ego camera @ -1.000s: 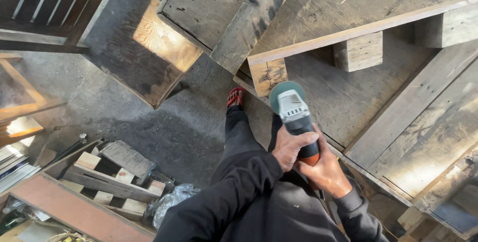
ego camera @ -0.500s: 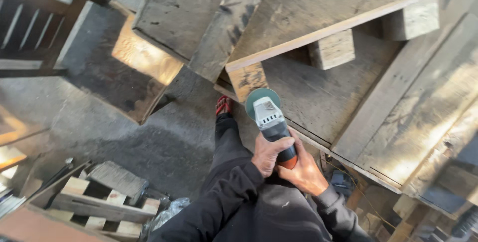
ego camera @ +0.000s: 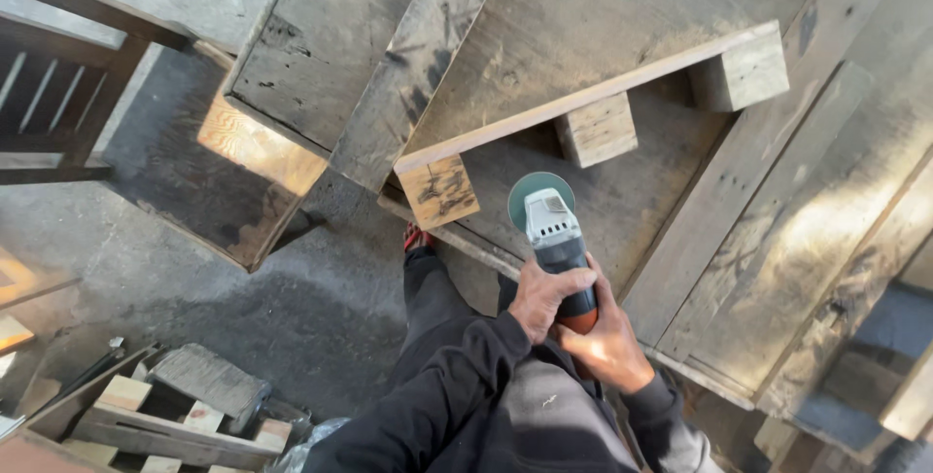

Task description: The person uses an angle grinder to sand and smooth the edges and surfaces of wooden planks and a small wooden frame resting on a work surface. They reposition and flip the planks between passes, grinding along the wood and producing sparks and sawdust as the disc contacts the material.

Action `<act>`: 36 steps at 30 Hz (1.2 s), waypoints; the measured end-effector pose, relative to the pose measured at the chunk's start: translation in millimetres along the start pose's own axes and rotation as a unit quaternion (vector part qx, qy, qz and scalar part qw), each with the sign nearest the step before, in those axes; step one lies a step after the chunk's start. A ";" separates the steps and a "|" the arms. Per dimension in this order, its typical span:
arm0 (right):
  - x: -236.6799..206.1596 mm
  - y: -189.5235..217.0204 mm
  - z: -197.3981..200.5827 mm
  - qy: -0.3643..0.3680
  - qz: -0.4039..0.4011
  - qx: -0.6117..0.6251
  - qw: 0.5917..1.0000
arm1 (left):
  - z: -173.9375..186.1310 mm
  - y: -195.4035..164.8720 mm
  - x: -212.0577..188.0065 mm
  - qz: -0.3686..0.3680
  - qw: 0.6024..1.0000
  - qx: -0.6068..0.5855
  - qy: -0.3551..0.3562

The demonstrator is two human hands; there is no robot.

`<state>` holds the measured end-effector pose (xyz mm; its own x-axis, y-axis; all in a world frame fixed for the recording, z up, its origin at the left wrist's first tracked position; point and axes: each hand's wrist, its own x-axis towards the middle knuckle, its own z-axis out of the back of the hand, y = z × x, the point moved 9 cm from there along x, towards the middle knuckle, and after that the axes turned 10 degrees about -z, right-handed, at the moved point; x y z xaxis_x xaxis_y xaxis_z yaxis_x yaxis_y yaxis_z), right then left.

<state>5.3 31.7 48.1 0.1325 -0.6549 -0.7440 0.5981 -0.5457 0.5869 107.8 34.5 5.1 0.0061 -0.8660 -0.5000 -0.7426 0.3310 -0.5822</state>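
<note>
While clenched together, two hands, left (ego camera: 546, 298) and right (ego camera: 604, 342), around one angle grinder (ego camera: 554, 240) over three pallet blocks (ego camera: 598, 130).

Both hands (ego camera: 573, 322) grip a grinder (ego camera: 556, 240) whose disc (ego camera: 530, 196) sits over a bare stretch of the pallet board (ego camera: 641, 191), with open wood to the right of it as far as the slanting plank (ego camera: 777, 172). Just beside the disc on the left stands a wooden block (ego camera: 439, 191), and ahead a second block (ego camera: 598, 130) and the thin rail (ego camera: 583, 99) across their tops close the way forward. Left of the person's leg (ego camera: 432, 298) the concrete floor (ego camera: 292, 317) lies open up to the pile of scrap wood (ego camera: 175, 410) in the lower left corner.
</note>
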 end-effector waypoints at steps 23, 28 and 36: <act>75.6 56.7 142.3 0.043 -0.070 -0.061 0.995 | -103.4 9.3 126.0 -0.015 0.998 -0.050 -0.028; 88.5 49.7 172.8 -0.036 -0.030 0.016 0.999 | -132.4 18.4 161.4 0.030 0.999 0.006 0.022; 70.9 -18.8 203.1 -0.171 -0.061 0.288 0.940 | -198.6 34.6 170.1 0.079 0.944 0.215 0.239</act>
<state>-157.2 -110.6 49.2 -0.2309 -0.6447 -0.7287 0.0510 -0.7559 0.6527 -49.9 -175.8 27.2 -0.4614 -0.8288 -0.3166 -0.3674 0.5033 -0.7821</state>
